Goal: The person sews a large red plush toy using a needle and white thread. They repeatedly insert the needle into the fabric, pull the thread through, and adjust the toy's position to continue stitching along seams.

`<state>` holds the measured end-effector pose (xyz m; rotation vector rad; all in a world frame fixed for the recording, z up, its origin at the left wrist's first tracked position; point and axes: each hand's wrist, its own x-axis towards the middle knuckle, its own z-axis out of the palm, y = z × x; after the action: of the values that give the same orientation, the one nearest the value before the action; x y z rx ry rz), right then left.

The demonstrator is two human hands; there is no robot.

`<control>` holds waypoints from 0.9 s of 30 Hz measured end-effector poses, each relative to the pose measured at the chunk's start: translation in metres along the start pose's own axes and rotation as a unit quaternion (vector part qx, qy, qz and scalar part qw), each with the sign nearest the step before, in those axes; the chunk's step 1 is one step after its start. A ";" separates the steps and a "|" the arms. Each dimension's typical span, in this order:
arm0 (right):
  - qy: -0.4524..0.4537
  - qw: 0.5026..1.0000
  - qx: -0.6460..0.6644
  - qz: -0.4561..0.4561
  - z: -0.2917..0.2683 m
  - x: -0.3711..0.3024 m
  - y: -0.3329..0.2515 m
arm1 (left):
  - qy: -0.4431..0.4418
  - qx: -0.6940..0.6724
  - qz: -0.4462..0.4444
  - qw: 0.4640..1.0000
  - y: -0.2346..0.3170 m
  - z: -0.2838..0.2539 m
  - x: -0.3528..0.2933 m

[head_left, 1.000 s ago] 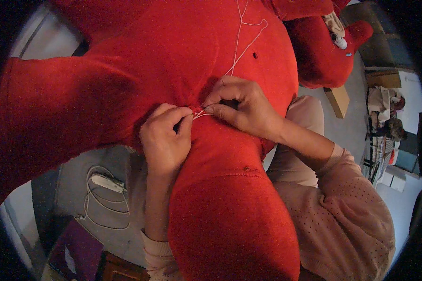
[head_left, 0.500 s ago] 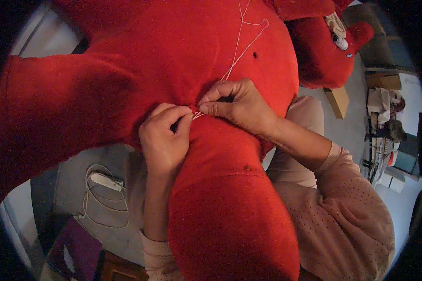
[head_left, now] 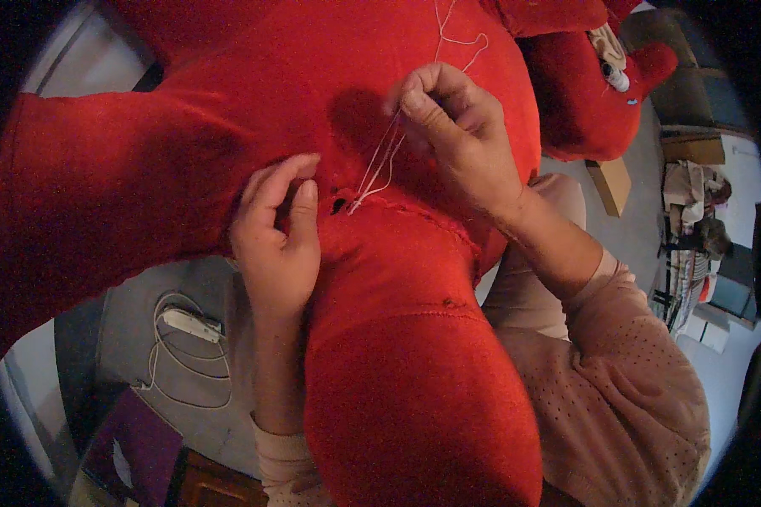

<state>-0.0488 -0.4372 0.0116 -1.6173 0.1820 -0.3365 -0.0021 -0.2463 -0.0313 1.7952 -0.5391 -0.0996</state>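
Note:
A large stuffed red fabric figure (head_left: 414,406) lies across my lap, one thick rounded limb pointing toward me. Where that limb joins the body runs a gathered seam (head_left: 423,213), with a small dark gap (head_left: 339,205) at its left end. White thread (head_left: 386,160) rises from beside the gap to my right hand (head_left: 465,127), which is lifted above the seam and pinches it between thumb and fingers. Whether a needle is in that pinch cannot be made out. My left hand (head_left: 279,232) is left of the gap, thumb and fingers apart, holding nothing.
A white power strip (head_left: 193,324) with a coiled cord lies on the floor at left, above a purple flat item (head_left: 135,444). At upper right are a white spool (head_left: 617,79) against the red fabric and a cardboard box (head_left: 607,186). Piled cloth (head_left: 689,190) is at far right.
My right hand has moved up and away from the seam, drawing the thread with it. The left hand has let go of the fabric and shifted slightly left, uncovering the gap.

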 end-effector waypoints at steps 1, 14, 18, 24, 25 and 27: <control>-0.014 0.999 0.031 0.031 0.007 0.001 -0.004 | -0.052 -0.048 -0.020 0.997 0.002 0.001 0.001; -0.005 0.965 0.251 0.070 -0.100 0.110 -0.098 | -0.176 -0.268 -0.180 0.930 0.021 -0.011 0.003; 0.139 0.987 0.082 0.007 -0.170 0.142 -0.138 | -0.127 -0.263 -0.220 0.931 0.028 -0.013 0.006; 0.214 0.906 -0.355 0.088 -0.273 0.147 -0.086 | -0.110 -0.286 -0.219 0.927 0.018 -0.020 0.000; 0.209 0.880 -0.413 0.104 -0.279 0.143 -0.076 | -0.067 -0.350 -0.235 0.904 0.017 -0.017 0.000; 0.167 0.864 -0.464 0.097 -0.257 0.136 -0.072 | 0.021 -0.474 -0.262 0.840 0.022 -0.014 0.005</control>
<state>-0.0104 -0.7175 0.1093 -2.4536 0.8757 -0.3997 -0.0001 -0.2403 -0.0059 0.9034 0.0852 -0.5973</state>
